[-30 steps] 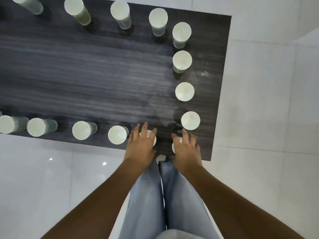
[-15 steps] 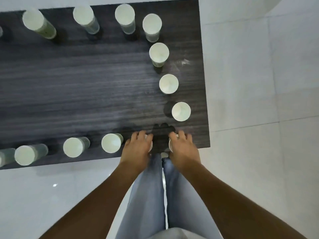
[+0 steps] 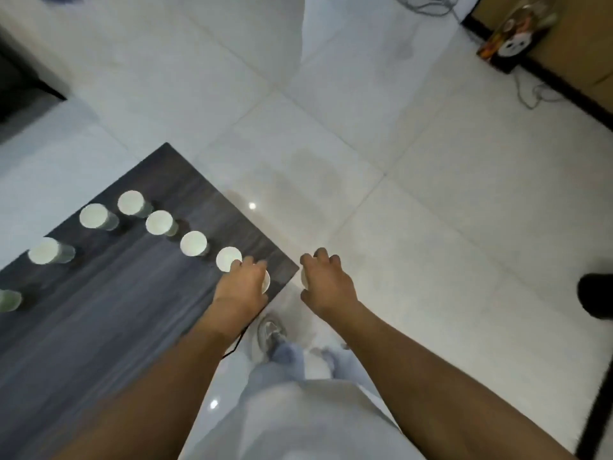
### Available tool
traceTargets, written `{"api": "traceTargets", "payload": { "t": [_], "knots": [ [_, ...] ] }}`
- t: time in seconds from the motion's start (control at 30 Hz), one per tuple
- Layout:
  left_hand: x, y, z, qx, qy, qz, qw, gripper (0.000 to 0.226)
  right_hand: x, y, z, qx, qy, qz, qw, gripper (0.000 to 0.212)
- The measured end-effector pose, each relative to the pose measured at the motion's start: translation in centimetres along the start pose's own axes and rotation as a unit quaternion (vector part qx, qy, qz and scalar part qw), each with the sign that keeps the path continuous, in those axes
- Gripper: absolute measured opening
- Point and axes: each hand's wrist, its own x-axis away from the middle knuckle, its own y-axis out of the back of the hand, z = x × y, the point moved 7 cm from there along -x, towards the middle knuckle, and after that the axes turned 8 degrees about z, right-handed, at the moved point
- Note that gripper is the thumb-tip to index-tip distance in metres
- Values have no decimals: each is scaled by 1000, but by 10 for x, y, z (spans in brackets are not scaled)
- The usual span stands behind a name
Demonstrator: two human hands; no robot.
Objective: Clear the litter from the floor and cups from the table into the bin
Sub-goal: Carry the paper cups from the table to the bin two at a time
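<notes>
Fingers [image 3: 320, 255] of each hand curl over a cup [image 3: 265, 282].

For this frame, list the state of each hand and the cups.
Left hand: grips a paper cup over the table corner.
Right hand: grips a second cup, beyond the table edge, above the floor.
Cups on table: six upright, untouched.
Bin: not in view.
</notes>
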Motion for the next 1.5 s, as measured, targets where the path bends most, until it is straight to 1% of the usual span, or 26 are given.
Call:
{"api": "traceTargets", "payload": {
  "t": [0.07,0.13,0.27,0.37,0.53,0.67,0.77,0.83,1.03,1.17,1.33,1.5],
  "knots": [
    [-3,16,-47,-30,-31,3,999,59,21,13,-36,-12,-30,-13,999,47],
    [-4,25,-109,-72,-75,7,995,57,48,25,-85,-43,-79,-29,996,46],
    [2,17,-235,-149,-155,12,976,56,107,40,-190,-102,-153,-70,980,45],
    [10,0,-330,-181,-203,21,962,53,157,47,-274,-135,-194,-95,967,45],
    [25,-37,-486,-229,-253,28,940,53,242,49,-416,-171,-264,-124,941,48],
    [43,-69,-600,-259,-305,25,916,51,309,42,-510,-203,-311,-135,919,47],
    [55,-90,-672,-278,-343,35,896,52,350,33,-568,-235,-347,-135,898,42],
    [57,-101,-715,-295,-366,41,882,52,372,29,-605,-257,-372,-140,881,43],
    [31,-120,-837,-348,-409,62,841,53,401,35,-711,-290,-420,-152,846,52],
    [-3,-123,-930,-366,-428,72,823,55,405,55,-794,-303,-449,-160,825,54],
    [-35,-116,-1043,-371,-458,81,804,51,416,89,-893,-334,-476,-183,793,55],
    [-59,-117,-1137,-384,-474,84,788,52,422,106,-977,-358,-481,-171,782,56]
  ]
}}
